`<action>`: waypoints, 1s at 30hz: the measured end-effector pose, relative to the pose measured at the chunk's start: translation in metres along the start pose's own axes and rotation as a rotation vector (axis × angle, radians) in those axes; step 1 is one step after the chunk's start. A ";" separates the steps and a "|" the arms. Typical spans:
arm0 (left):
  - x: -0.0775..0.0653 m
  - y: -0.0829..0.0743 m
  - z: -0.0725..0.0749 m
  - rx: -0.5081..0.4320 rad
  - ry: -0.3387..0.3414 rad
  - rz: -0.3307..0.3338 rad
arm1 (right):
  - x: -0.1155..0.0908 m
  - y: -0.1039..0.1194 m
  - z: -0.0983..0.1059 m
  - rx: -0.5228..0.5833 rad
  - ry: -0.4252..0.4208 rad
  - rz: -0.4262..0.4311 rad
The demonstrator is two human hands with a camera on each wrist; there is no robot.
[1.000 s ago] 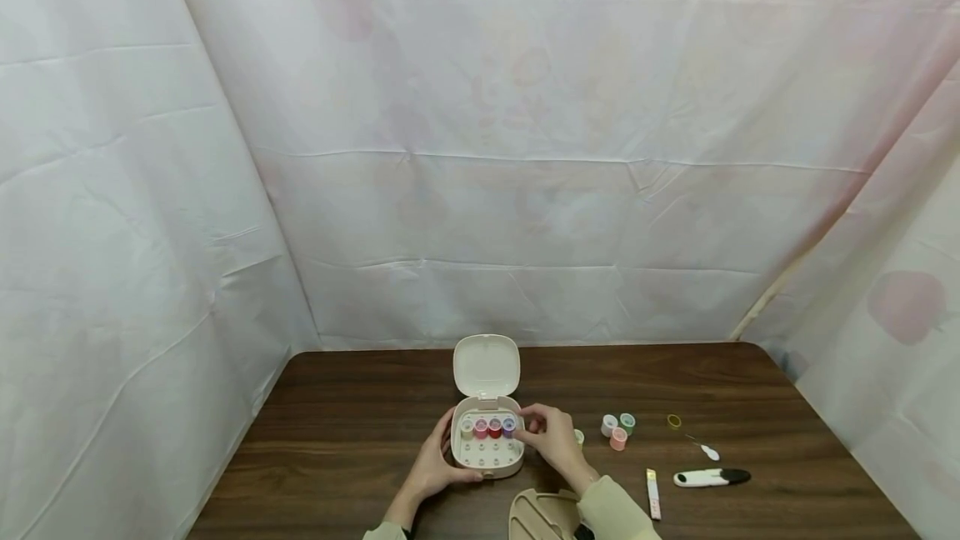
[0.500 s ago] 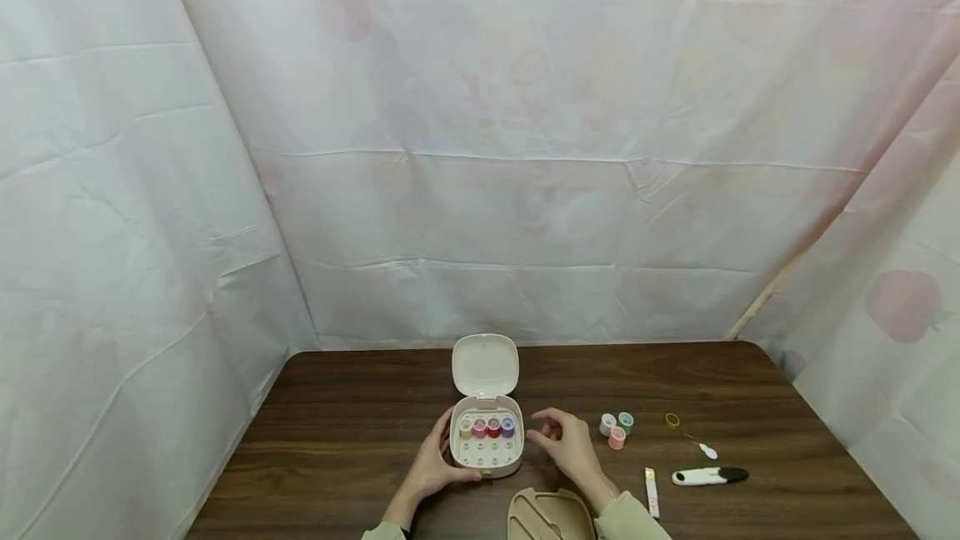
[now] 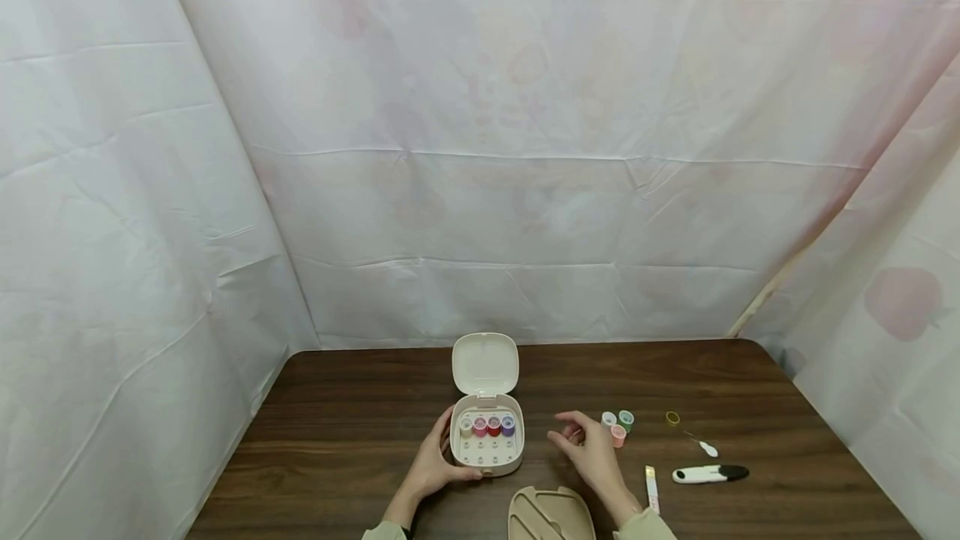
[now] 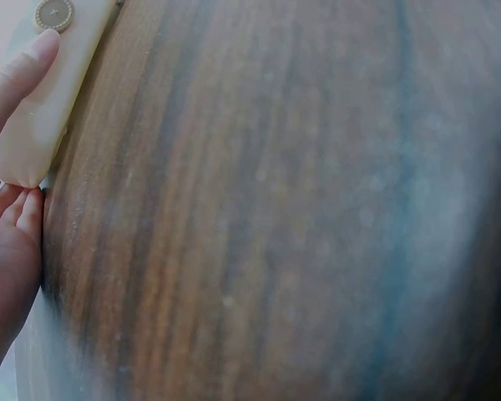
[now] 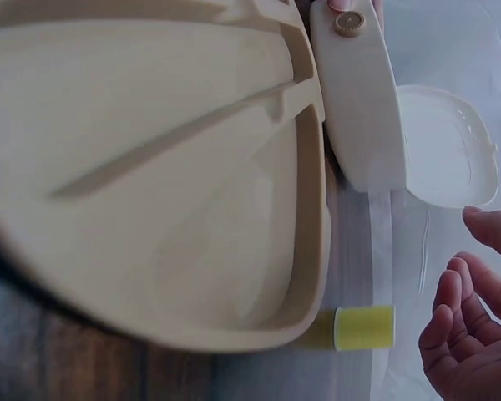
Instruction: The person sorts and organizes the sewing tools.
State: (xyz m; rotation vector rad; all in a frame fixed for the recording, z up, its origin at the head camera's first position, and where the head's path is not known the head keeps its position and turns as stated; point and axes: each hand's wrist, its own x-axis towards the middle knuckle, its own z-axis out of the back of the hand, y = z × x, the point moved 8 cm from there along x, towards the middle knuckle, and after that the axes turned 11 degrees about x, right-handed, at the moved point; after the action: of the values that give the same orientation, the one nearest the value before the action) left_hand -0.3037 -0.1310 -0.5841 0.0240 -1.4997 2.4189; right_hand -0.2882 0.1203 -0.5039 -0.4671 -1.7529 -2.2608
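Observation:
My left hand (image 3: 431, 467) grips a cream sewing box (image 3: 517, 463) by its left side, thumb at the button clasp (image 4: 54, 14) on its front. The box's lid (image 3: 485, 363) stands raised at the back. Inside, a row of thread spools sits on pegs: cream (image 3: 467, 427), pink (image 3: 480, 427), red (image 3: 494, 427) and purple (image 3: 508, 427); bare pegs show in front of them. My right hand (image 3: 594, 452) is right of the box, fingers loosely bent, holding nothing. Close to its fingertips in the right wrist view is a yellow thread spool (image 5: 365, 327), hidden by the hand in the head view.
A beige divided tray (image 3: 573, 511) lies at the front edge. White (image 3: 608, 419), green (image 3: 626, 420) and coral (image 3: 618, 437) spools cluster beyond my right hand. Farther right are a yellow ring (image 3: 672, 418), a needle threader (image 3: 707, 448), a white-and-black tool (image 3: 708, 474) and a tape strip (image 3: 651, 486).
My right hand has let go of the purple spool and moved right, away from the box, to over the yellow spool. The left hand has stayed on the box.

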 end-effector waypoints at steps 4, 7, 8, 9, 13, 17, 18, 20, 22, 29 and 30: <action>-0.001 -0.001 0.001 0.003 -0.003 -0.007 | -0.003 -0.007 0.006 0.008 -0.022 -0.021; -0.001 -0.002 0.002 0.004 -0.007 -0.014 | -0.006 -0.013 0.009 0.008 -0.030 -0.071; -0.002 -0.003 0.002 0.005 -0.008 -0.016 | -0.006 -0.015 0.010 0.003 -0.037 -0.087; -0.002 -0.004 0.003 0.002 -0.010 -0.020 | -0.007 -0.017 0.011 0.001 -0.040 -0.093; -0.004 -0.015 0.005 -0.011 -0.010 -0.014 | -0.009 -0.024 0.017 -0.015 -0.064 -0.105; -0.003 -0.011 0.003 0.003 -0.008 -0.009 | -0.011 -0.032 0.021 -0.040 -0.084 -0.120; -0.002 -0.006 0.003 0.006 -0.011 -0.010 | -0.011 -0.035 0.021 -0.049 -0.090 -0.137; -0.001 -0.002 0.002 0.013 -0.013 -0.017 | -0.012 -0.040 0.023 -0.066 -0.099 -0.160; -0.001 -0.002 0.002 0.007 -0.014 -0.022 | -0.012 -0.045 0.024 -0.081 -0.110 -0.193; -0.001 -0.003 0.002 0.001 -0.013 -0.013 | -0.013 -0.053 0.026 -0.129 -0.124 -0.242; -0.001 -0.005 0.002 0.001 -0.015 -0.013 | -0.012 -0.054 0.027 -0.135 -0.124 -0.244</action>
State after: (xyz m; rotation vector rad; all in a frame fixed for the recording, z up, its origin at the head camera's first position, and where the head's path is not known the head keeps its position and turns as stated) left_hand -0.3013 -0.1313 -0.5789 0.0512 -1.5006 2.4144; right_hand -0.2945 0.1594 -0.5509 -0.4491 -1.8110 -2.5824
